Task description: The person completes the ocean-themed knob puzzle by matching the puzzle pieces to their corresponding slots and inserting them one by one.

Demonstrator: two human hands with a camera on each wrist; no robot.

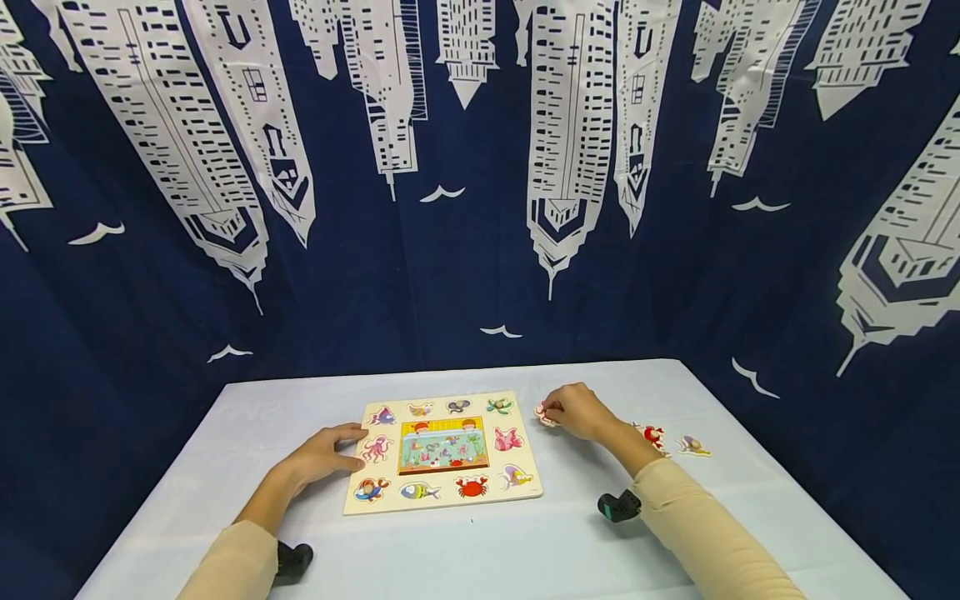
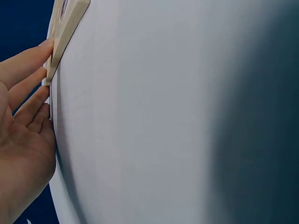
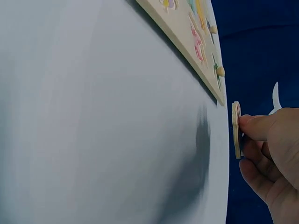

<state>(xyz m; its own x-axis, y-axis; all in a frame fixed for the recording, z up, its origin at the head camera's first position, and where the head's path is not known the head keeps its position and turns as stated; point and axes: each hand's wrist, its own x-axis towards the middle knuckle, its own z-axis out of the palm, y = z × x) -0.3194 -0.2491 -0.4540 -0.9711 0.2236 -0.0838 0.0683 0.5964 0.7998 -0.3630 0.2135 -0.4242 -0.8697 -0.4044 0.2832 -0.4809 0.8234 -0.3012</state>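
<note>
A wooden knob puzzle board (image 1: 442, 505) with sea animals round a central aquarium picture lies on the white table. My left hand (image 1: 322, 454) rests at its left edge, thumb and fingers extended against the wood; the left wrist view also has this hand (image 2: 28, 135) at the board's edge (image 2: 70, 28). Just off the board's far right corner, my right hand (image 1: 581, 410) pinches a small pink-and-white puzzle piece (image 1: 543, 414). From the right wrist, the piece (image 3: 236, 130) is seen edge-on above the table, gripped by thumb and fingers; its picture is mostly hidden.
To the right, beside the right forearm, lie a red puzzle piece (image 1: 654, 435) and a fish puzzle piece (image 1: 693, 447). Black wrist devices (image 1: 618, 506) sit under both forearms. A navy cloth (image 1: 465, 267) printed with white buildings hangs behind the white table (image 1: 465, 554).
</note>
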